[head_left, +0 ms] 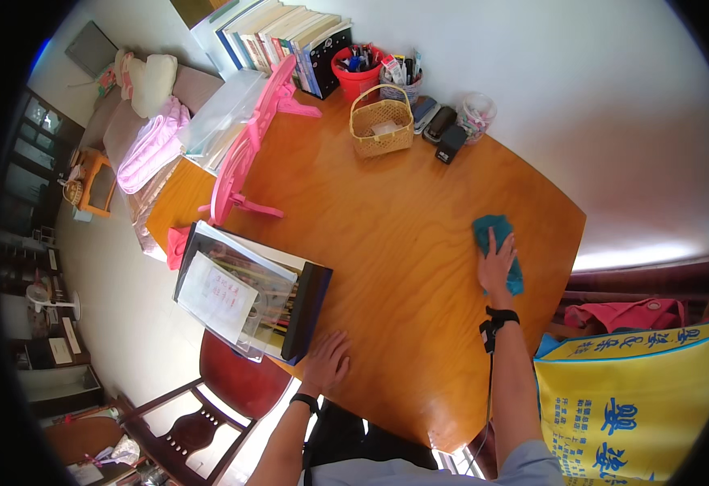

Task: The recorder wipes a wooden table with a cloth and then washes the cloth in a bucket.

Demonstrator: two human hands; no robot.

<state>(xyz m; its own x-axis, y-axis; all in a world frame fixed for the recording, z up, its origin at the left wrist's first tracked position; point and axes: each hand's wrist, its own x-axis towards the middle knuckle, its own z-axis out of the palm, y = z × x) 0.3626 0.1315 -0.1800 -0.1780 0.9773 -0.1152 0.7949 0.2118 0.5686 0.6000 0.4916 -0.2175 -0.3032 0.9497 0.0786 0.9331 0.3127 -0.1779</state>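
A teal cloth [514, 276] lies folded on the right side of the wooden table [391, 243]. My right hand [499, 258] presses down on it with the fingers stretched out over the fabric. Low on the table's near edge, my left hand [328, 362] rests palm down and holds nothing. Its fingertips are close to a dark file box [309, 313], which is packed with papers and a clear plastic folder [263, 297]. Whether they touch the box I cannot tell.
At the back stand a bamboo basket [381, 143], a red pen bucket [357, 82], staplers [439, 124], a clear jar [476, 115] and a row of books [281, 39]. A pink folding stand [239, 164] is on the left. A chair [239, 373] and yellow bag [633, 401] flank the table.
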